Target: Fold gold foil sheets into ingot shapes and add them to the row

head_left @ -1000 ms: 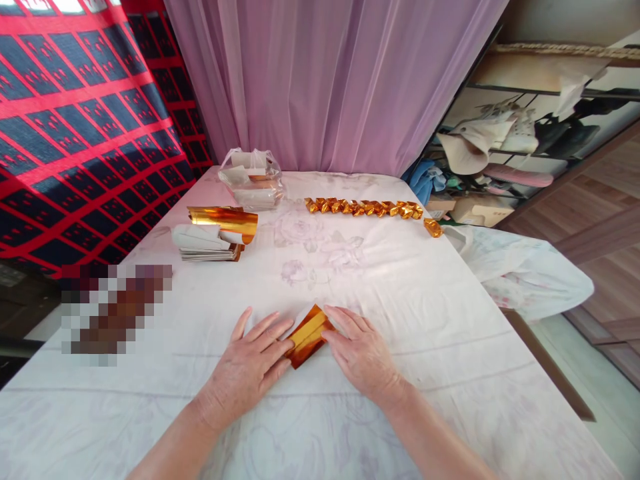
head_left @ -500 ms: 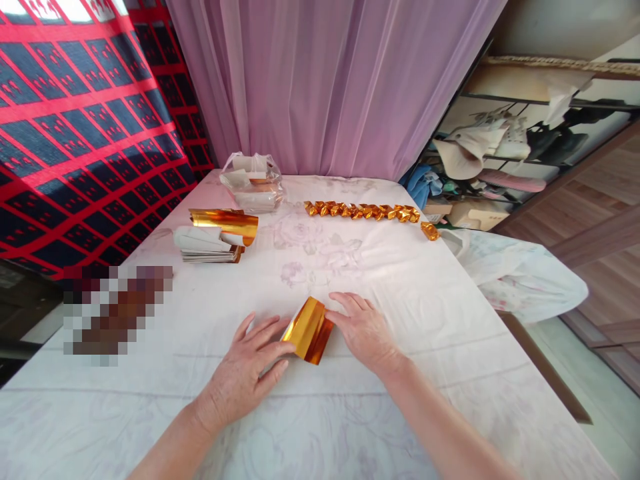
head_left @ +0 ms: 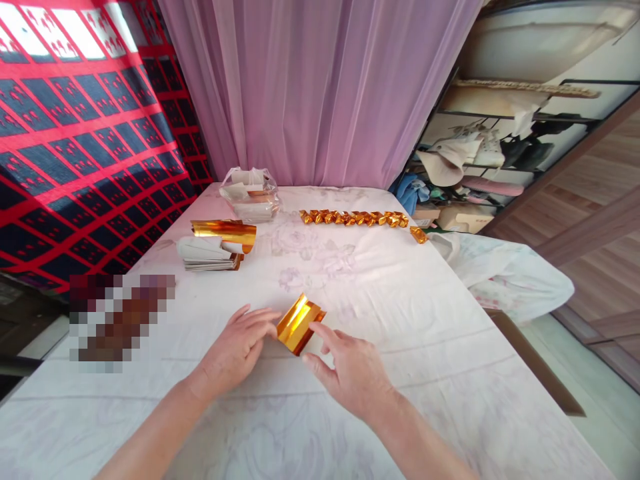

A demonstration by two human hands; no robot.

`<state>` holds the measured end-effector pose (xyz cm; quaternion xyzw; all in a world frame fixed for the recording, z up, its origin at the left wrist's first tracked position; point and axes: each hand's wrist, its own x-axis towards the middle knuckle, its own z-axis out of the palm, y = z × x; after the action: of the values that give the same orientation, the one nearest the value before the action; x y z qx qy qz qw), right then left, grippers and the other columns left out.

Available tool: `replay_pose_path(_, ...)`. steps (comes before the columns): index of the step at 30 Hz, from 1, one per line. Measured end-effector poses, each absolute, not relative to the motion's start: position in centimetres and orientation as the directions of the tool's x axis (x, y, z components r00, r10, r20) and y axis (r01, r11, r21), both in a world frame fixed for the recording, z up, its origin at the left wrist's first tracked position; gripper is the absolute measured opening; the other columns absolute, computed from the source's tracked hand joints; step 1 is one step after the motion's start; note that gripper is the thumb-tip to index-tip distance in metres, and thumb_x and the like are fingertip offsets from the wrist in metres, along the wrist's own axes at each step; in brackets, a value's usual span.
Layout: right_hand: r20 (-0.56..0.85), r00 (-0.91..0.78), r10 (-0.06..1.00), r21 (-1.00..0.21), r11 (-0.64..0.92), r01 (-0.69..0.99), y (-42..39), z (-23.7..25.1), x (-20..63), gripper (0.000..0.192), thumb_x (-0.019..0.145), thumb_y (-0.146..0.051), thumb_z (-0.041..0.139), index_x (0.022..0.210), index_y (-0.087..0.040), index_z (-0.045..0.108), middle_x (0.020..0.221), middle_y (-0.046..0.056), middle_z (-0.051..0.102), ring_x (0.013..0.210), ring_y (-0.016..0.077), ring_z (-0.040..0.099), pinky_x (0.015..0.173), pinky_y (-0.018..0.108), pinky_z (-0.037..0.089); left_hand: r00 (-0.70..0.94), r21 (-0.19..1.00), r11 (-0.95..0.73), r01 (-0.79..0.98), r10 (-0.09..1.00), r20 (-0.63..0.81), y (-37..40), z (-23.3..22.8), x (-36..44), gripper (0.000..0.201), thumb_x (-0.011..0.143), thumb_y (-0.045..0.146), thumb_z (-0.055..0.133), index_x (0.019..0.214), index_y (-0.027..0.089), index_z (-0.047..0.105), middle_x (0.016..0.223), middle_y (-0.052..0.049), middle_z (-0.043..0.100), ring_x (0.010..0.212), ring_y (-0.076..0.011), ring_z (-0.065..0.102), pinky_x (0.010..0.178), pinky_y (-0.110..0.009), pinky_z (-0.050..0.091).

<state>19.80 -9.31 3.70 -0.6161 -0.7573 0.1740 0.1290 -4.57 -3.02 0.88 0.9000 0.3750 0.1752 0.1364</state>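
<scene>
Head view: shiny gold foil sheet (head_left: 299,324), creased, partly folded.

A glossy, mirror-smooth gold foil paper sheet (head_left: 299,323) is seen creased. The tabletop is covered by a matt white floral cotton cloth (head_left: 400,300). At eleven o'clock, a crinkled clear plastic bag (head_left: 250,193) is seen.
</scene>
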Motion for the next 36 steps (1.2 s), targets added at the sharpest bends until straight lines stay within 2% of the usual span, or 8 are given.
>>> replay_pose_path(3,-0.061,-0.207,0.976,-0.328,0.176,0.928,-9.1,3.8,18.6,0.030,0.090,-0.048,0.061,0.104,-0.022,0.067,0.090,0.005,0.072,0.076,0.0213,0.069,0.060,0.028,0.042,0.635,0.355,-0.671,0.650,0.737,0.231,-0.9,1.4,-3.3,0.030,0.087,0.005,0.034,0.096,0.023,0.056,0.127,-0.005,0.068,0.122,-0.0190,0.060,0.113,-0.053,0.035)
replay_pose_path(9,0.024,-0.161,0.987,-0.355,0.159,0.921,-8.0,2.4,19.4,0.022,0.091,-0.042,0.061,0.096,-0.021,0.069,0.093,0.005,0.071,0.081,0.0194,0.069,0.065,0.027,0.044,0.644,0.354,-0.683,0.639,0.727,0.240,0.3,0.1,-2.6,0.036,0.086,0.003,0.036,0.109,0.022,0.057,0.108,-0.004,0.074,0.094,-0.0181,0.069,0.103,-0.045,0.046)
replay_pose_path(14,0.086,-0.121,0.989,-0.450,0.147,0.881,-6.0,1.9,21.1,0.015,0.092,-0.031,0.058,0.090,-0.021,0.070,0.091,0.004,0.072,0.077,0.0158,0.066,0.069,0.026,0.044,0.679,0.301,-0.736,0.607,0.677,0.284,-1.0,-0.1,-3.3,0.059,0.082,-0.002,0.037,0.134,0.024,0.048,0.112,-0.004,0.072,0.098,-0.0179,0.068,0.100,-0.041,0.049)
replay_pose_path(17,0.077,-0.160,0.984,-0.472,0.177,0.863,-3.4,2.7,22.4,0.009,0.087,-0.020,0.060,0.087,-0.021,0.069,0.094,0.003,0.072,0.081,0.0150,0.066,0.074,0.026,0.044,0.697,0.278,-0.756,0.593,0.654,0.294,-1.9,0.3,-3.2,0.056,0.087,0.001,0.037,0.136,0.026,0.048,0.108,-0.004,0.072,0.094,-0.0189,0.067,0.090,-0.037,0.054)
replay_pose_path(20,0.024,-0.280,0.960,-0.488,0.256,0.834,-0.7,3.5,23.5,0.027,0.077,-0.004,0.054,0.092,-0.021,0.070,0.095,0.002,0.072,0.080,0.0137,0.064,0.075,0.024,0.044,0.658,0.295,-0.739,0.605,0.673,0.337,-2.2,0.5,-2.9,0.054,0.091,0.008,0.043,0.141,0.027,0.045,0.118,-0.006,0.067,0.104,-0.0197,0.064,0.092,-0.036,0.053)
replay_pose_path(27,-0.037,-0.422,0.906,-0.534,0.339,0.774,2.4,3.2,24.4,0.035,0.075,-0.004,0.050,0.095,-0.022,0.072,0.094,0.001,0.074,0.078,0.0144,0.064,0.074,0.024,0.044,0.652,0.164,-0.768,0.619,0.619,0.438,-1.4,0.6,-2.1,0.045,0.087,0.013,0.058,0.130,0.027,0.057,0.138,-0.012,0.052,0.123,-0.0293,0.051,0.103,-0.049,0.046)
replay_pose_path(31,-0.022,-0.447,0.894,-0.529,0.369,0.764,2.4,3.0,24.2,0.034,0.077,-0.004,0.051,0.095,-0.022,0.072,0.096,0.002,0.074,0.086,0.0160,0.065,0.077,0.025,0.044,0.639,0.258,-0.762,0.594,0.642,0.423,-0.9,0.7,-1.5,0.040,0.089,0.022,0.062,0.128,0.025,0.055,0.137,-0.010,0.057,0.127,-0.0277,0.051,0.106,-0.048,0.041)
replay_pose_path(36,0.059,-0.470,0.881,-0.550,0.421,0.721,1.8,2.2,24.6,0.030,0.082,-0.004,0.050,0.093,-0.021,0.072,0.097,0.002,0.074,0.091,0.0162,0.065,0.084,0.027,0.046,0.614,0.445,-0.687,0.574,0.721,0.321,-1.0,0.3,-0.5,0.051,0.087,0.033,0.065,0.135,0.025,0.047,0.118,-0.007,0.069,0.109,-0.0248,0.063,0.100,-0.046,0.045)
